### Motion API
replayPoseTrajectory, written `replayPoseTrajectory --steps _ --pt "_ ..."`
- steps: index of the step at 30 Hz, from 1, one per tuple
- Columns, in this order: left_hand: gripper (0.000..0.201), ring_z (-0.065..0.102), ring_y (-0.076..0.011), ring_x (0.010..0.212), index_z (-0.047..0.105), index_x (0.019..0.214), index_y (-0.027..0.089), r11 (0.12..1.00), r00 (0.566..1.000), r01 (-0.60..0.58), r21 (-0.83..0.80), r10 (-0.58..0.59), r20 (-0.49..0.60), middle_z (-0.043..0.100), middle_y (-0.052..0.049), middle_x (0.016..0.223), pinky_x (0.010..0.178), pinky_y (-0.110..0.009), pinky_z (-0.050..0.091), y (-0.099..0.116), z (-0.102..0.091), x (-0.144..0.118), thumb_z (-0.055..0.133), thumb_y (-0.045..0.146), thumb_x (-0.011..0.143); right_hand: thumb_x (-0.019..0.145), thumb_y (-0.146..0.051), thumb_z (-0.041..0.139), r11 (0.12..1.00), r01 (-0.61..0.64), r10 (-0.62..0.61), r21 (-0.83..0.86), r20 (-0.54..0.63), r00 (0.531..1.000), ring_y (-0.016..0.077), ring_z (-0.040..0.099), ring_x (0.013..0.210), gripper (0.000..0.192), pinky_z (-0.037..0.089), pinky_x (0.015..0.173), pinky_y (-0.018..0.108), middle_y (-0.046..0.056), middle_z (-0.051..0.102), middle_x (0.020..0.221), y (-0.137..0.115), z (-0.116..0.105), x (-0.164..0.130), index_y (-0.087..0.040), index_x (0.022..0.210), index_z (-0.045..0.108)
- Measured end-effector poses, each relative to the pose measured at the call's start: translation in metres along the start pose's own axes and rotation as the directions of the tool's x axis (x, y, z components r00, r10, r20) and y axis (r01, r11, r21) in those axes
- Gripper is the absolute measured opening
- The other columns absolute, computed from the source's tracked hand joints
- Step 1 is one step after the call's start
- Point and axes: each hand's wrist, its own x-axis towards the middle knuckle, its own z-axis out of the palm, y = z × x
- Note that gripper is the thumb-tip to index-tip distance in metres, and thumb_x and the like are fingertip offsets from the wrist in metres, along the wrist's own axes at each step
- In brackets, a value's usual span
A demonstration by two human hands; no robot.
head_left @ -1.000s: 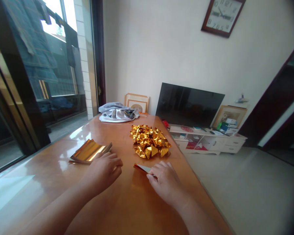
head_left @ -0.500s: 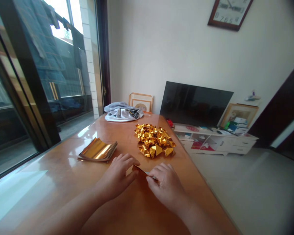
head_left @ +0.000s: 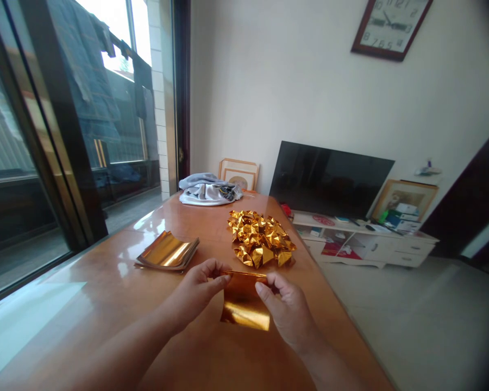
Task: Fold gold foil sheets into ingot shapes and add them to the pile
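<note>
Wooden table (head_left: 106, 304): gold foil sheet (head_left: 244, 301), earlier flat, is now lifted, its top edge pinched by left hand (head_left: 198, 293) and right hand (head_left: 287, 307); folded gold pile (head_left: 261, 239) unmoved.

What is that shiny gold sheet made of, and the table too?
The gold sheet looks like thin metallic foil paper: mirror-bright, it hangs bent from both hands. The table seems to be glossy varnished wood, orange-brown and reflecting the window.

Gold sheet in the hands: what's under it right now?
The gold sheet hangs from the left hand and right hand, each pinching a top corner. Under it shows the wooden table; the patch directly behind it is covered.
</note>
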Motion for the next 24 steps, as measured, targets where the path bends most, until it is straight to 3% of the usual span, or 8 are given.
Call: replayPoseTrajectory --steps 3,6,9,11,14,17,20,24 --pt "0.026 0.057 -0.0194 0.084 0.061 0.092 0.019 0.951 0.959 -0.119 0.287 0.185 -0.214 0.063 -0.002 0.089 0.078 -0.031 0.045 -0.011 0.002 0.003 0.073 0.039 0.080 0.096 -0.033 0.056 0.939 0.128 -0.177 -0.318 -0.129 0.976 0.0185 0.054 0.076 0.024 0.042 0.071 0.030 0.002 0.059 0.077 0.003 -0.001 -0.001 -0.021 0.075 0.057" --pt "0.031 0.050 -0.0157 0.069 0.057 0.079 0.019 0.955 0.988 -0.073 0.286 0.109 -0.111 0.055 0.002 0.073 0.063 -0.027 0.039 -0.012 0.010 -0.001 0.067 0.048 0.087 0.095 -0.023 0.055 0.811 0.204 -0.312 -0.548 -0.111 0.943 0.0209 0.054 0.080 0.019 0.039 0.075 0.033 0.004 0.061 0.078 0.003 0.001 -0.003 -0.022 0.076 0.058" --pt "0.039 0.053 -0.0154 0.069 0.059 0.081 0.018 0.994 0.997 0.078 0.077 -0.079 0.010 0.059 0.001 0.073 0.063 -0.026 0.040 -0.002 0.024 -0.010 0.068 0.056 0.084 0.092 -0.016 0.056 0.715 0.251 -0.354 -0.652 -0.028 0.935 0.0220 0.054 0.080 0.015 0.036 0.076 0.035 0.004 0.062 0.078 0.000 0.008 -0.007 -0.022 0.079 0.061" --pt "0.041 0.057 -0.0160 0.073 0.061 0.085 0.018 0.977 0.979 0.192 -0.094 -0.184 0.087 0.063 -0.001 0.077 0.066 -0.026 0.042 0.003 0.031 -0.015 0.066 0.058 0.085 0.091 -0.015 0.057 0.686 0.282 -0.356 -0.671 0.029 0.934 0.0221 0.053 0.080 0.016 0.035 0.076 0.036 0.004 0.062 0.077 -0.003 0.014 -0.011 -0.022 0.078 0.061" --pt "0.032 0.057 -0.0145 0.073 0.062 0.086 0.017 0.941 0.962 0.262 -0.216 -0.238 0.131 0.064 -0.001 0.078 0.069 -0.026 0.043 0.003 0.035 -0.017 0.072 0.046 0.081 0.090 -0.014 0.060 0.698 0.315 -0.333 -0.643 0.097 0.938 0.0219 0.053 0.082 0.014 0.036 0.077 0.036 0.003 0.064 0.080 -0.006 0.021 -0.017 -0.023 0.079 0.063" --pt "0.019 0.055 -0.0131 0.070 0.062 0.084 0.016 0.936 0.961 0.266 -0.233 -0.240 0.135 0.062 0.001 0.075 0.066 -0.025 0.040 -0.003 0.032 -0.014 0.072 0.030 0.075 0.089 -0.023 0.067 0.748 0.320 -0.303 -0.581 0.130 0.944 0.0220 0.055 0.085 0.004 0.038 0.079 0.036 0.003 0.067 0.085 -0.008 0.023 -0.019 -0.024 0.085 0.067" --pt "0.015 0.050 -0.0115 0.064 0.062 0.081 0.016 0.939 0.966 0.252 -0.235 -0.229 0.121 0.058 0.003 0.070 0.062 -0.024 0.037 -0.006 0.028 -0.010 0.069 0.025 0.072 0.089 -0.033 0.069 0.806 0.312 -0.296 -0.503 0.115 0.948 0.0220 0.057 0.085 0.009 0.041 0.080 0.035 0.004 0.068 0.086 -0.008 0.021 -0.018 -0.024 0.090 0.069" --pt "0.016 0.046 -0.0107 0.060 0.061 0.082 0.016 0.939 0.964 0.260 -0.225 -0.238 0.122 0.057 0.003 0.068 0.060 -0.024 0.035 -0.007 0.024 -0.008 0.068 0.027 0.073 0.094 -0.026 0.059 0.875 0.266 -0.284 -0.406 0.016 0.959 0.0207 0.059 0.084 0.011 0.045 0.079 0.034 0.004 0.068 0.086 -0.005 0.015 -0.012 -0.023 0.090 0.069"
